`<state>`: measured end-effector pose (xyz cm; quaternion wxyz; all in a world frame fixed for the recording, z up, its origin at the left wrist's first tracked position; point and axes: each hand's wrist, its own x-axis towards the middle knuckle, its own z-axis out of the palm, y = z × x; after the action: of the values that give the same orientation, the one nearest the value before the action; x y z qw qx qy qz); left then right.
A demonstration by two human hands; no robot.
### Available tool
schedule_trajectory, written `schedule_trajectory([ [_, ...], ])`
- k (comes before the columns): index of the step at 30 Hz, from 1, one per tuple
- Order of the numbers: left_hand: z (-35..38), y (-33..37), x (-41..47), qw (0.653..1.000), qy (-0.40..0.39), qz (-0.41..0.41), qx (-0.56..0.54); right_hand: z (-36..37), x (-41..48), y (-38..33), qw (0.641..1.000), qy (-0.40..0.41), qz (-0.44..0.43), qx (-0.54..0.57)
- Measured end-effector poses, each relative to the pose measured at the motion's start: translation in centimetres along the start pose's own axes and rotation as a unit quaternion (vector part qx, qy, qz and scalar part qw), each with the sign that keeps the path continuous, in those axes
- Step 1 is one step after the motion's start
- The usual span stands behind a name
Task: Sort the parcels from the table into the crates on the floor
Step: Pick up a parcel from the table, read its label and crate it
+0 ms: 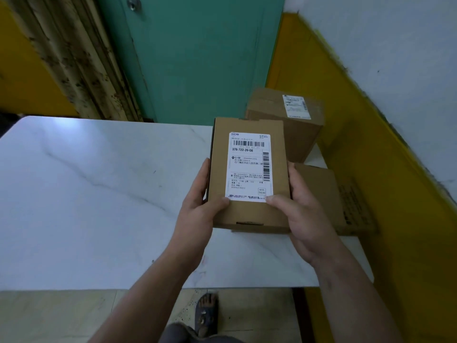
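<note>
Clearly unfinished: both hands, left hand (197,206) and right hand (304,214), fingers clamped on one labelled parcel (247,174), while two more parcels, the far box (284,120) and the near box (346,201), wait on the bench (99,194), no crates in view.

A teal door (193,58) fills the corner, with a metal knob (133,3) high on its left side. Beside it on the left stands a peeling, stained wooden frame (74,58). On the right, a white wall (395,33) runs above a yellow band (309,70). Below, a dark sandal (206,315) rests on a pale speckled floor (61,315).
</note>
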<state>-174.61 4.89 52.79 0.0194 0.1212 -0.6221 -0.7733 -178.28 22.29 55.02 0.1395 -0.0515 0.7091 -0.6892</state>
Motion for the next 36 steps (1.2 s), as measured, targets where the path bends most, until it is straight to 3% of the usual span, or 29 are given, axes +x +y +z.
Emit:
schedule_trajectory([
  [9,0.6,-1.9,-7.6,0.998,0.066,-0.002,-0.024,0.6,-5.9,2.2,1.0,-0.005,0.013,0.018],
  [19,-5.0,-1.3,-12.4,0.987,0.159,0.022,-0.023,7.9,-7.6,3.2,0.999,-0.029,0.012,0.009],
  [28,-18.0,0.6,-15.6,0.964,0.255,0.047,-0.064,22.3,-6.9,3.0,0.993,-0.121,-0.003,0.0],
  [36,-34.1,3.7,-20.1,0.948,0.304,0.067,-0.064,39.5,-8.6,2.2,0.985,-0.173,-0.01,-0.009],
])
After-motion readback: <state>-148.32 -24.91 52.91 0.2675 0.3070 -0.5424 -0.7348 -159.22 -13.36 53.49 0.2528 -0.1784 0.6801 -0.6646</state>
